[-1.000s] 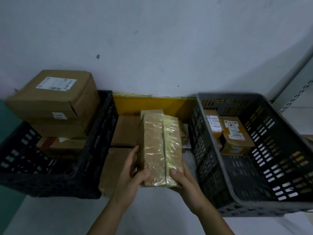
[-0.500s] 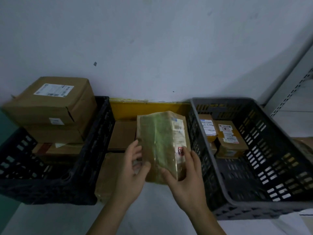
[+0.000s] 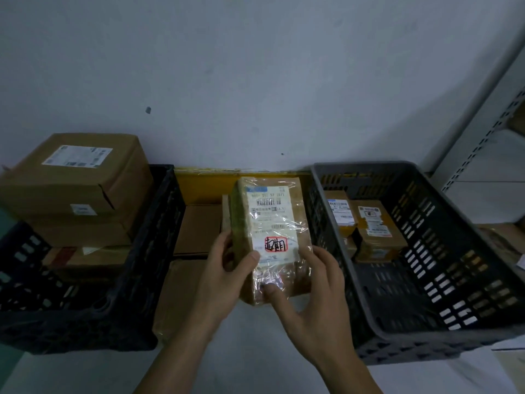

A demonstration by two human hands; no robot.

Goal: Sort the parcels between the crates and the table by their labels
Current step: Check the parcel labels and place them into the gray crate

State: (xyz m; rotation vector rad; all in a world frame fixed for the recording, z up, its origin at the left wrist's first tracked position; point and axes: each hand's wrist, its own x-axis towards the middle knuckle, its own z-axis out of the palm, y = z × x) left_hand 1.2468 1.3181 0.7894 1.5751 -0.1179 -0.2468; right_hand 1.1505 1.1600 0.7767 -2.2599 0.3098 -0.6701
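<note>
I hold wrapped parcel (image 3: 271,240) mid-air at 12 o'clock, label up: left hand (image 3: 224,275) grips edge, right hand (image 3: 309,302) pinches bottom. Slick film may slip; misread stamp risks wrong crate (image 3: 443,282).

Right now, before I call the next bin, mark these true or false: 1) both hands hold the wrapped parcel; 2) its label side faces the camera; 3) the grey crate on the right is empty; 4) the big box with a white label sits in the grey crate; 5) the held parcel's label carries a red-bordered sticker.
1) True: the left hand and right hand grip the wrapped parcel.
2) True: its printed label faces the camera.
3) False: the grey crate holds small labelled boxes at its far end.
4) False: the big box tops the stack in the black crate on the left.
5) True: the red-bordered sticker is low on the label.
</note>
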